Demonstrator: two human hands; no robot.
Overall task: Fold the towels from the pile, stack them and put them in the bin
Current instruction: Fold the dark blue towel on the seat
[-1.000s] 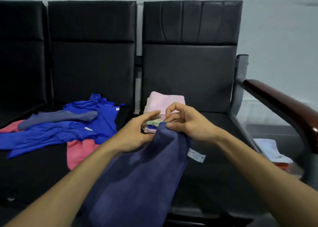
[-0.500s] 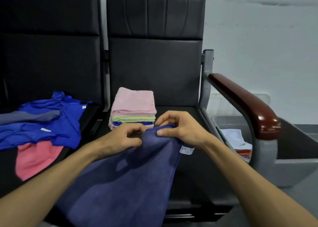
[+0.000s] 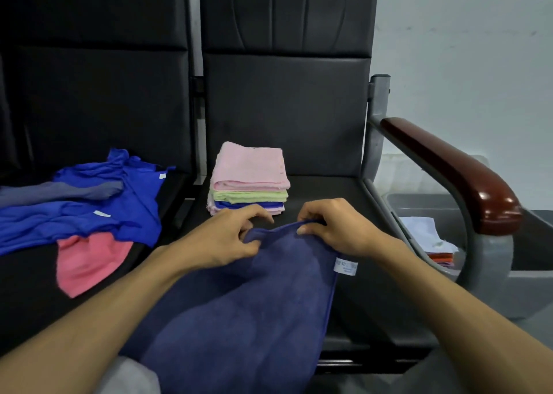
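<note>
On the left-hand black seat (image 3: pixel 98 100) a loose pile of unfolded towels is spread: royal blue towels (image 3: pixel 89 214) are crumpled across the cushion, a grey-blue towel (image 3: pixel 59 191) is laid over their far edge, and a coral pink towel (image 3: pixel 86 262) is partly tucked under their near edge. On the right-hand seat (image 3: pixel 326 190), near its left side, a stack of folded towels (image 3: pixel 250 178) is set, with a pale pink one on top, a light green one beneath it, then a blue one and another pink one at the bottom. Just in front of the stack, the top edge of a navy towel (image 3: pixel 239 304) is held up by both hands. It is gripped by the left hand (image 3: pixel 221 238) with the thumb and curled fingers closed on the cloth near its left end. The rest of the navy towel is draped down over the front of the seat toward the person's lap. The same edge is pinched by the right hand (image 3: pixel 338 229) between thumb and bent fingers, close beside the left hand. A white label (image 3: pixel 345 266) is seen on the towel's right hem, just below the right wrist. Further right, a dark red wooden armrest (image 3: pixel 454 169) is mounted on a grey metal frame. Beyond it a grey bin (image 3: pixel 532 289) is placed on the floor, and folded towels are stacked inside it, a white one (image 3: pixel 425 232) over an orange one (image 3: pixel 441 257).
</note>
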